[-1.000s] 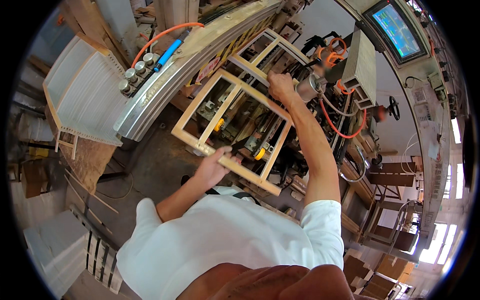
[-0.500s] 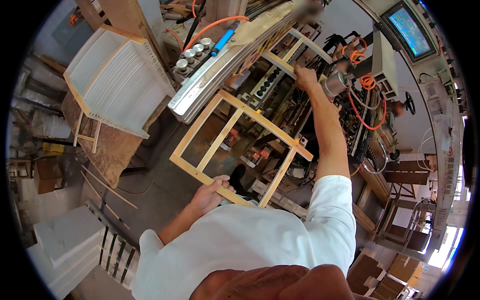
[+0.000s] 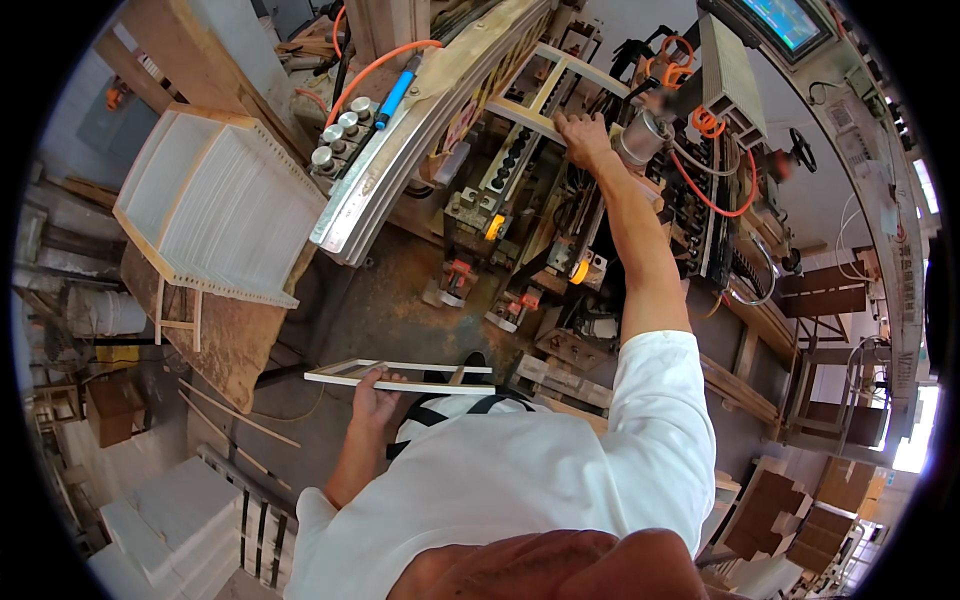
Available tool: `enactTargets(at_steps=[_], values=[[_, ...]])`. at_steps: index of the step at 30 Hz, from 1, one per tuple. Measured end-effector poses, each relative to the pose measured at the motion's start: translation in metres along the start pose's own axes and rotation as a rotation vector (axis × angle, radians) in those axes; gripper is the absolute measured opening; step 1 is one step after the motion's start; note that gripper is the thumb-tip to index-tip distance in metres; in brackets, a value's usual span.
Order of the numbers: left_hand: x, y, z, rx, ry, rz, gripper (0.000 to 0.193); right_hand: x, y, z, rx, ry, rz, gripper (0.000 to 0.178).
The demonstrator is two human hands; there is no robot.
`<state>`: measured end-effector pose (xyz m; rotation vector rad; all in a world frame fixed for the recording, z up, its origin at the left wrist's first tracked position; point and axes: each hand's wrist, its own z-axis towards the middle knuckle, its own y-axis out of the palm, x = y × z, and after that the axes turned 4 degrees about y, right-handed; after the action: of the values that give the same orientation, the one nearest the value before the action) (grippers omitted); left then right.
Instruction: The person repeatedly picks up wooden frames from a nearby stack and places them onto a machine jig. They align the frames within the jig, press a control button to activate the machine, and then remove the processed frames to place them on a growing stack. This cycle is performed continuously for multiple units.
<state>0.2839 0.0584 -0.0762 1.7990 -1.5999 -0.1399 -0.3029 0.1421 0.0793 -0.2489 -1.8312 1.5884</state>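
My left hand (image 3: 374,402) is closed on the rail of a slim wooden frame (image 3: 342,379) held low beside my body. That frame is tilted nearly edge-on, so its pale side faces show. My right arm reaches forward into the machine, where a second wooden frame (image 3: 522,114) with a crossbar lies across the rails. The fingers of my right hand (image 3: 586,140) are bent over this frame's near rail, close to a metal cylinder (image 3: 640,140). Under the frame runs a bar with a row of black round pads (image 3: 509,160).
Many pale frames stand in a stack (image 3: 220,205) on a worn board at the left. A thick metal beam (image 3: 350,210) bears silver knobs (image 3: 348,124) and a blue pen (image 3: 398,92). Orange hoses (image 3: 745,205) loop at the right, below a lit screen (image 3: 785,25). White blocks (image 3: 170,520) sit lower left.
My left hand has drawn its frame down and back from above the machine's near end, turning it from flat to nearly edge-on. My right hand stays at the other frame. The view has shifted slightly.
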Motion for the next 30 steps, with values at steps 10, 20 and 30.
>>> enactTargets(at_steps=[10,20,30], values=[[-0.033,0.006,0.023,0.099,0.167,0.100,0.012,0.005,-0.003,0.002,0.104,-0.031,0.023,0.070],[-0.048,0.045,-0.019,0.228,0.315,0.253,0.021,0.025,0.030,0.014,0.239,-0.125,-0.019,0.071],[-0.028,0.076,-0.098,0.156,0.545,0.628,0.038,0.017,0.012,0.013,0.047,-0.070,-0.020,0.094]])
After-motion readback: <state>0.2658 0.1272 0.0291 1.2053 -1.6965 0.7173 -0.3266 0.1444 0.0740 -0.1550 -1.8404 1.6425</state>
